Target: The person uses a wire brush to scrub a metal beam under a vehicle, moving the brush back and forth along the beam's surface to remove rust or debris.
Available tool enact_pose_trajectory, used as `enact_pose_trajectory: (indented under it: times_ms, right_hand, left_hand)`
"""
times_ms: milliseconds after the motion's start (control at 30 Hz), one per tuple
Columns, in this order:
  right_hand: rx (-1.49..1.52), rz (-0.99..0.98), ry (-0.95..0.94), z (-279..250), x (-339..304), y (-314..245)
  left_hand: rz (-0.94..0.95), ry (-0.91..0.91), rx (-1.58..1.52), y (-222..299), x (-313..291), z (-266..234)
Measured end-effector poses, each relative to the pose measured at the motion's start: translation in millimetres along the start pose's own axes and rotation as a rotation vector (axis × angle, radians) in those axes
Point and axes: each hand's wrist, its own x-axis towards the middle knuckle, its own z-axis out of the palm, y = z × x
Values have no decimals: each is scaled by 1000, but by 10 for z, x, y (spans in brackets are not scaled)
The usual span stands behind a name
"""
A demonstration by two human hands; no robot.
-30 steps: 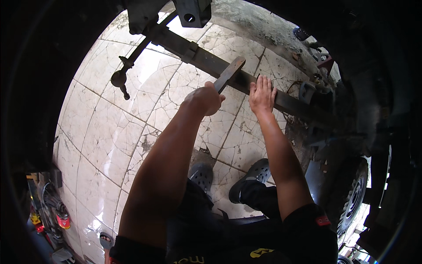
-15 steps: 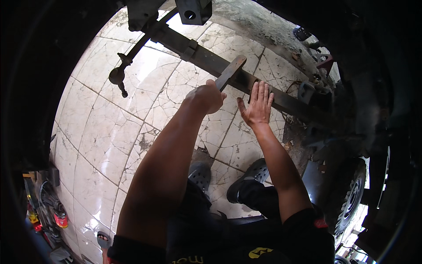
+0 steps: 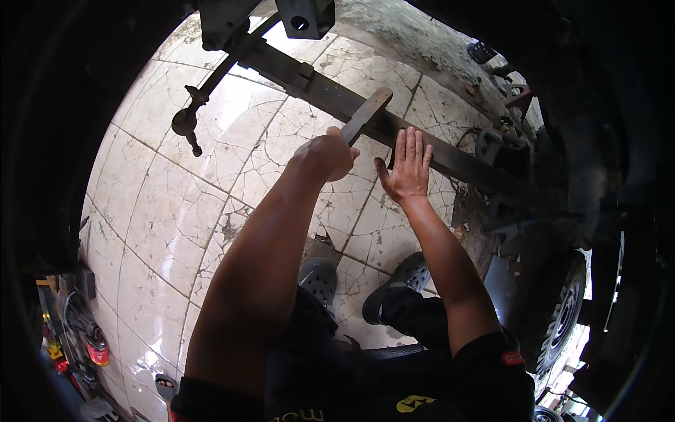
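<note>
My left hand (image 3: 330,155) is closed around a flat steel bar (image 3: 368,112) with a rusty, rounded far end. The bar slants up and away, its far end over a long dark metal beam (image 3: 334,98) that crosses the view. To the right of it, my right hand (image 3: 408,167) has its fingers stretched out flat and its thumb apart. Those fingertips overlap the beam's near side; whether they press on it cannot be told. A dark edge shows beside the thumb, mostly covered by the hand.
A rod with a ball-shaped joint (image 3: 184,122) hangs at the left of the beam. A bracket with a hole (image 3: 306,19) juts in at the top. Cracked tiles (image 3: 169,190) cover the floor. At the right is a tyre (image 3: 562,316); clutter with a red can (image 3: 98,354) lies lower left.
My right hand has shifted slightly left, toward the bar, and its fingers look closer together. My left hand keeps its grip, nearly in place. The whole view has moved slightly.
</note>
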Motion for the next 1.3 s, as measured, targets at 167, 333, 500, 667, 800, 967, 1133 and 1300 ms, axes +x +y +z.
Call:
enact_pose_trajectory:
  times_ms: [167, 333, 500, 667, 800, 967, 1133, 1300]
  right_hand:
    - [60, 88, -76, -75, 283, -40]
    - [59, -53, 29, -68, -53, -59]
    - [23, 60, -110, -122, 365, -31]
    - [54, 19, 24, -4, 150, -90]
    - [54, -12, 47, 46, 225, 1]
    - [106, 78, 62, 100, 324, 20]
    - [199, 54, 93, -101, 312, 210]
    - [166, -60, -103, -88, 284, 212]
  left_hand:
    - [-22, -21, 0, -4, -56, -68]
    - [5, -19, -5, -16, -55, -87]
    - [-17, -26, -27, -13, -51, -86]
    - [-44, -43, -55, 23, -105, -134]
    - [-43, -47, -65, 12, -114, -113]
    - [-9, -27, -7, -32, -55, -105]
    - [-38, -54, -78, 10, -108, -126]
    - [-14, -35, 4, -35, -61, -112]
